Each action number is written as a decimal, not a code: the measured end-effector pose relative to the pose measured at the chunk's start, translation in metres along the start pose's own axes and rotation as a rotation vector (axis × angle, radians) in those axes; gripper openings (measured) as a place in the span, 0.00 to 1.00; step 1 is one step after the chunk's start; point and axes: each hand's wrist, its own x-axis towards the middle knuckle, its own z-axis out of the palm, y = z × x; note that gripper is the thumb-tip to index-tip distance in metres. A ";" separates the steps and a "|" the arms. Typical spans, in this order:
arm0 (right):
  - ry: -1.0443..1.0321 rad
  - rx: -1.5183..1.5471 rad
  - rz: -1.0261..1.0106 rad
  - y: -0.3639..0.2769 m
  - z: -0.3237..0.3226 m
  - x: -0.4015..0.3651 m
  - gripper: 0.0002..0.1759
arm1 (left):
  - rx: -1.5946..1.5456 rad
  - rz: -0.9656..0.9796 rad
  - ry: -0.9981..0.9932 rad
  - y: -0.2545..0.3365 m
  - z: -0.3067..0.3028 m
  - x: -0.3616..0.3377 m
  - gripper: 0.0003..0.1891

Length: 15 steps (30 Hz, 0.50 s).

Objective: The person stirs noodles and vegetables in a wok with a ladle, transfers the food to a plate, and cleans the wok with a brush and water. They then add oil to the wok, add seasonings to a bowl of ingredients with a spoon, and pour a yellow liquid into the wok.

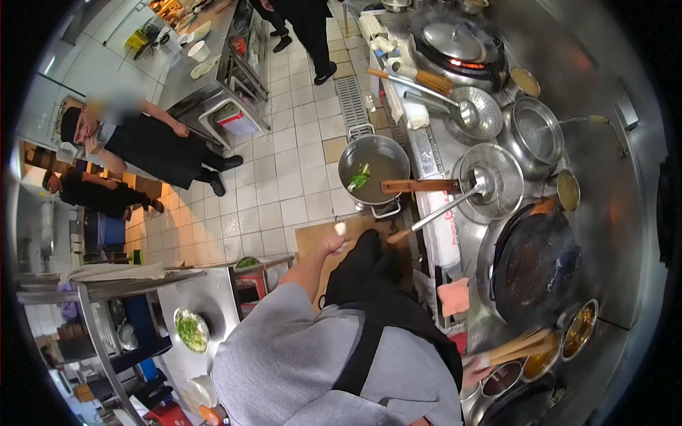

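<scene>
Bamboo-bundle brush [522,348] is gripped by right hand [473,365], just beside round black iron wok [533,266]. Small white piece [340,228] is pinched by left hand [332,243], well apart from wok. Scrubbing step is judged in hand; brush must be lowered into wok.

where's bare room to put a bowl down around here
Bare steel strip behind the wok, and the side table beside the greens plate. Crowded between wok and lidded burner: ladles, strainers, pots.
</scene>
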 end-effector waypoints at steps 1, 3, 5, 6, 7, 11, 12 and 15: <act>-0.099 -0.165 -0.081 -0.018 -0.011 0.038 0.41 | 0.032 -0.005 -0.021 0.007 0.004 -0.010 0.24; -0.240 -0.187 -0.138 -0.077 -0.008 0.095 0.39 | 0.058 -0.022 -0.039 0.011 0.009 -0.034 0.23; -0.466 -0.150 -0.131 -0.068 0.002 0.158 0.35 | -0.024 0.034 0.002 -0.010 0.014 -0.050 0.22; -0.568 -0.130 -0.077 -0.045 0.015 0.193 0.33 | -0.072 0.062 0.032 -0.021 0.013 -0.059 0.22; -0.677 -0.118 -0.027 -0.029 0.035 0.221 0.31 | -0.149 0.039 0.061 -0.031 0.012 -0.072 0.21; -0.720 -0.073 -0.260 0.022 0.173 0.327 0.21 | -0.379 -0.061 0.222 -0.121 0.011 -0.110 0.19; -0.909 0.061 -0.080 0.007 0.190 0.356 0.17 | -0.442 -0.083 0.267 -0.149 0.020 -0.120 0.19; -0.614 0.064 0.223 -0.110 0.189 0.290 0.13 | -0.460 -0.263 0.327 -0.232 0.054 -0.157 0.21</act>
